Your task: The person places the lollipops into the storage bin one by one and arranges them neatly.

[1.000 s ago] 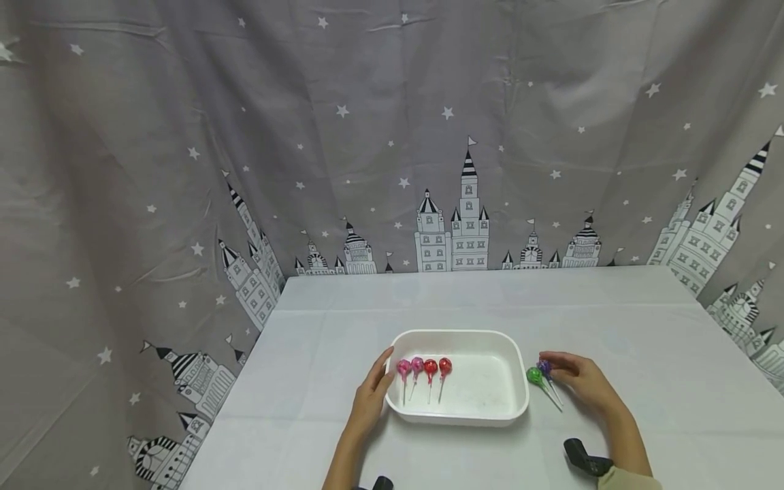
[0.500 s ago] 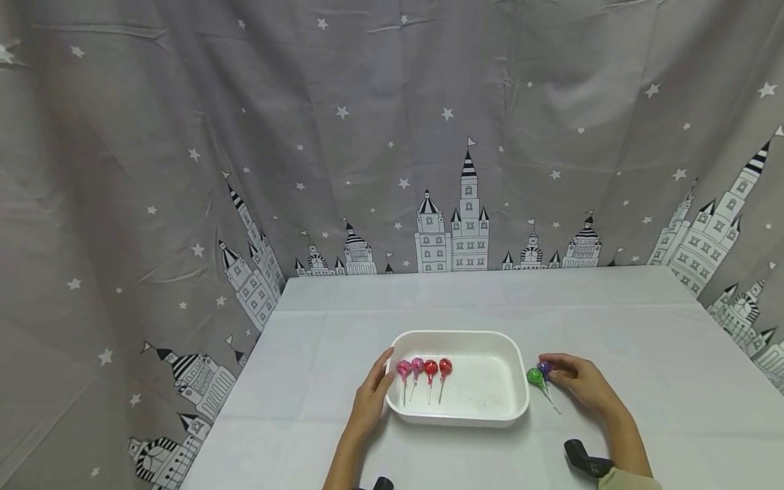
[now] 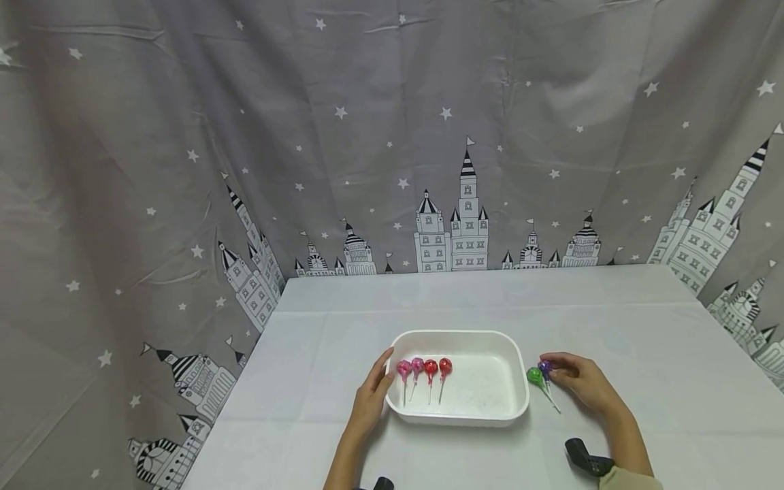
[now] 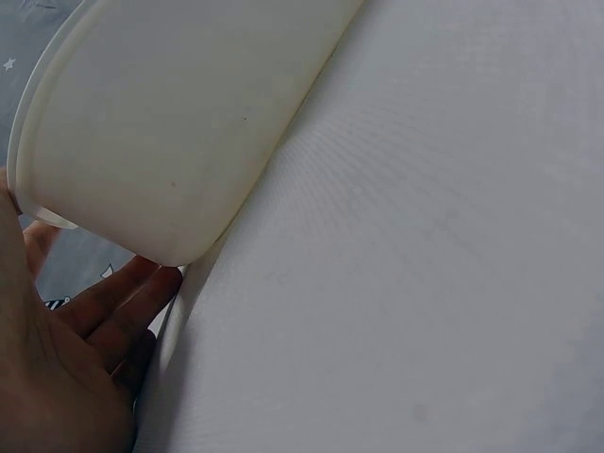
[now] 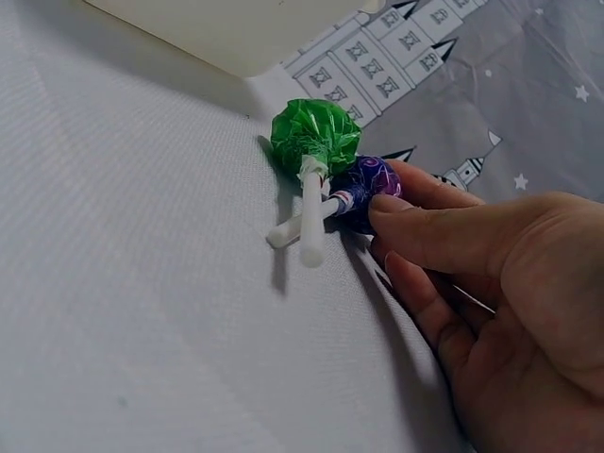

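Observation:
A white plastic tray (image 3: pixel 484 418) stands on the table, with two pink lollipops (image 3: pixel 403 368) and two red lollipops (image 3: pixel 431 367) in a row in its left part. My left hand (image 3: pixel 369 395) holds the tray's left end, the thumb at the rim; in the left wrist view its fingers (image 4: pixel 118 316) touch the outer corner. Right of the tray, my right hand (image 3: pixel 584 382) pinches the purple lollipop (image 5: pixel 376 181) by its wrapped head between thumb and forefinger. A green lollipop (image 5: pixel 316 137) lies against it, and their white sticks cross in the right wrist view.
The table has a white cloth (image 3: pixel 294 408). Behind it hangs a grey curtain (image 3: pixel 367 82) printed with castles and stars. A black wrist strap (image 3: pixel 589 459) is on my right forearm.
The purple lollipop's stick has swung in beside and behind the green one's stick, which has shifted slightly. Both hands stay in nearly the same places; the tray has not moved.

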Motion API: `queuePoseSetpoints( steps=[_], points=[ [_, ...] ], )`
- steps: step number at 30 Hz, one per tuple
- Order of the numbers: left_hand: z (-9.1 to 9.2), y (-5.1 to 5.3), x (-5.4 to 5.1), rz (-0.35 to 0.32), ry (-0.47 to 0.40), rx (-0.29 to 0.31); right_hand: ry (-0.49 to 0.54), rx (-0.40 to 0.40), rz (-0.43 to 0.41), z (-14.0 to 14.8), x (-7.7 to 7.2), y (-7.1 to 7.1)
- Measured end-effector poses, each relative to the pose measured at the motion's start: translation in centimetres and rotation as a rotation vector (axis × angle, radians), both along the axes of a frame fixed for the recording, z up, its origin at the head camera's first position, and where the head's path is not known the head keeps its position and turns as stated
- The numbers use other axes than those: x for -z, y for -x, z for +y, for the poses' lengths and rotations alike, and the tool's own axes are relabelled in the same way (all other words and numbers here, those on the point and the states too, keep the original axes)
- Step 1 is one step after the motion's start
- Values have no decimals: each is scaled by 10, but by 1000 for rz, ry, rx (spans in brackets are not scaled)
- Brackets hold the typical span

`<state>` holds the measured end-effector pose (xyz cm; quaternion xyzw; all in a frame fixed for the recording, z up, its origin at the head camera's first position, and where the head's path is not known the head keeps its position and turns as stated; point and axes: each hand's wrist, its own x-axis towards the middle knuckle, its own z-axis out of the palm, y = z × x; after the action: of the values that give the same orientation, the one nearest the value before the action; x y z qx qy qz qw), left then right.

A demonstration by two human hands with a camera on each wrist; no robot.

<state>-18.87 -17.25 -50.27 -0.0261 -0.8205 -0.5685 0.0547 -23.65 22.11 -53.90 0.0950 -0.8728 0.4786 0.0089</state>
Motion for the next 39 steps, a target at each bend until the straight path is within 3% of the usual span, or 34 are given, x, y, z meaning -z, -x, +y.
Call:
queuePoseSetpoints(
  steps=[5,12,17,24,31,39],
  points=[
    [-1,1,1,-2,6,5,-9,8,-8,1,2,1],
    [-9,17,34,-6,8,-3,1,-7,4,2,1,1],
    [-11,20,41,3,9,-12,-2,-6,-6,2,1,1],
    [-9,18,36,-11,0,-4,-1,-10,2,4,4,1],
    [-2,2,2,-2,-2,14,13,-12,14,4,0,0],
    [-2,1,2,6,-7,16,0,-19,18,12,-4,-2]
  ],
)
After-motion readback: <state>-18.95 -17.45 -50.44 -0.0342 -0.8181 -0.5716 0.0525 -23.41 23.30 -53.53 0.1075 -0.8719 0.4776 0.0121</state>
